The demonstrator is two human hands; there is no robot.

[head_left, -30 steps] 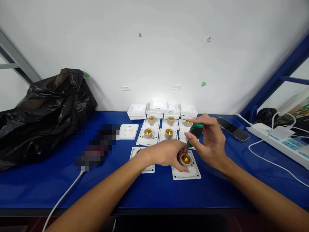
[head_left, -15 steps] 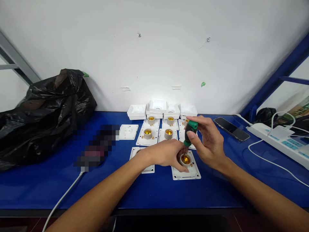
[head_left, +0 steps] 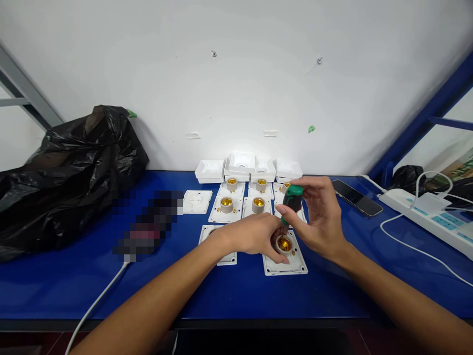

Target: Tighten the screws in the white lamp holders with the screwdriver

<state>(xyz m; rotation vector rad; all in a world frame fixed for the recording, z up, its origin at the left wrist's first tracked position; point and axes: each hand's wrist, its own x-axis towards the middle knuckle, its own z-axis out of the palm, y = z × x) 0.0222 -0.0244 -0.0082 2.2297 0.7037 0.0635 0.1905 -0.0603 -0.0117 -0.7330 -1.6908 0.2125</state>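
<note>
A white square lamp-holder plate (head_left: 291, 265) with a brass-lined socket (head_left: 285, 243) lies on the blue table (head_left: 258, 296) in front of me. My left hand (head_left: 254, 234) is closed around the socket's left side, holding it down. My right hand (head_left: 320, 217) grips a green and black screwdriver (head_left: 292, 198) nearly upright, its shaft reaching down into the socket. A second white plate (head_left: 221, 256) lies partly under my left wrist.
Several more lamp holders (head_left: 242, 202) and stacked white covers (head_left: 242, 165) sit behind, against the wall. A black plastic bag (head_left: 62, 177) fills the left. A phone (head_left: 356, 197), a power strip (head_left: 436, 219) and white cables (head_left: 414, 246) lie to the right.
My right hand has twisted the screwdriver handle a little around the same spot in the socket. My left hand has kept its hold on the socket.
</note>
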